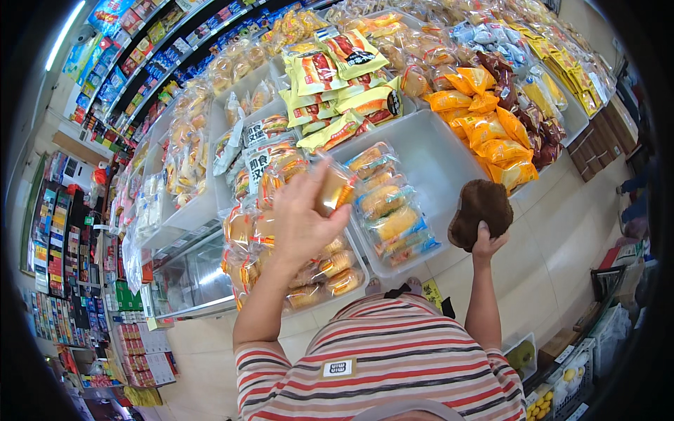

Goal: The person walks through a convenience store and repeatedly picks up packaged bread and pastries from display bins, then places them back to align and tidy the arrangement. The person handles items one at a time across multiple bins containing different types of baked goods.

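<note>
My left hand [305, 221] reaches over the bin of wrapped breads, fingers around a bun in a clear plastic wrapper [334, 188]; blur hides whether it is gripped. My right hand [487, 239] holds a dark brown plush cloth or mitt [482, 210] above the floor, beside the bin corner. Between my hands stands a translucent plastic bin [442, 158] with a row of wrapped breads [395, 221] along its left side. More wrapped buns [337, 263] lie beneath and beside my left forearm. Yellow bread packets [342, 79] are heaped beyond my left hand.
Orange packets [489, 126] fill the bin at the right. White burger packets [263, 158] lie left of my left hand. A glass display case [200, 279] stands below the bins at the left. Stocked shelves [158, 58] line the back left; crates [571, 373] stand at the lower right.
</note>
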The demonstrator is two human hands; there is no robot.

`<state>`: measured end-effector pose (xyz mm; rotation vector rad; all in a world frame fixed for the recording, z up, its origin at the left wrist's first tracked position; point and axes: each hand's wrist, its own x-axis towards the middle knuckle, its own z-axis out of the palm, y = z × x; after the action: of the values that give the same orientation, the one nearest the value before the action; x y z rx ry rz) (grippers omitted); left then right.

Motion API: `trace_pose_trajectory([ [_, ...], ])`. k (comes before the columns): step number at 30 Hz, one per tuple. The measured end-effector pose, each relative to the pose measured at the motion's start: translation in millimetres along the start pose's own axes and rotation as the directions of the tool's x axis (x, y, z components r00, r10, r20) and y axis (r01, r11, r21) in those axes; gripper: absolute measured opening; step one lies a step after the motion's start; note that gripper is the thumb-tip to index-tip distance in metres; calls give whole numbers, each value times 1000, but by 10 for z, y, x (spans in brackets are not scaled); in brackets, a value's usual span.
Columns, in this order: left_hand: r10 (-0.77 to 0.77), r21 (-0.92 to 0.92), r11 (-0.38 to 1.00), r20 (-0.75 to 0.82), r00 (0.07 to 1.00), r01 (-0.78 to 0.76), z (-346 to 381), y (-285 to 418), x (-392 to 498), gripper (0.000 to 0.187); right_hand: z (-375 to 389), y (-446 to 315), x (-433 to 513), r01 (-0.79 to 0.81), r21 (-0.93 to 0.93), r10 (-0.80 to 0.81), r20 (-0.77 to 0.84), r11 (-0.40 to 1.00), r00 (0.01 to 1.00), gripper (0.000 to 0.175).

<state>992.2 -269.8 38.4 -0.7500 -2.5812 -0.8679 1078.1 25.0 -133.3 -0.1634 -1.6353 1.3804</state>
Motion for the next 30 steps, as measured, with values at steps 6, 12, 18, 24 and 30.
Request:
trace_pose_trajectory([
  [6,-350,-653,733,-122,929,190,-439,125,-133,66,-26,40,-46,-49,-28,48,-40,998,998,28],
  [12,-454,-698,697,-251,855,166,-720,46,-390,67,-16,70,-46,-40,-7,40,-53,999,998,29],
  [18,-506,-707,694,-344,791,137,-785,-18,-584,69,-29,28,-32,-58,-69,57,-13,996,998,29],
  [24,-508,-656,742,-418,753,136,-940,-81,-714,70,-4,53,-67,-89,-88,78,-119,992,990,27],
  [30,-537,-670,741,-553,637,44,-1121,-128,-865,69,-107,223,-85,-93,-75,85,-104,993,991,25],
])
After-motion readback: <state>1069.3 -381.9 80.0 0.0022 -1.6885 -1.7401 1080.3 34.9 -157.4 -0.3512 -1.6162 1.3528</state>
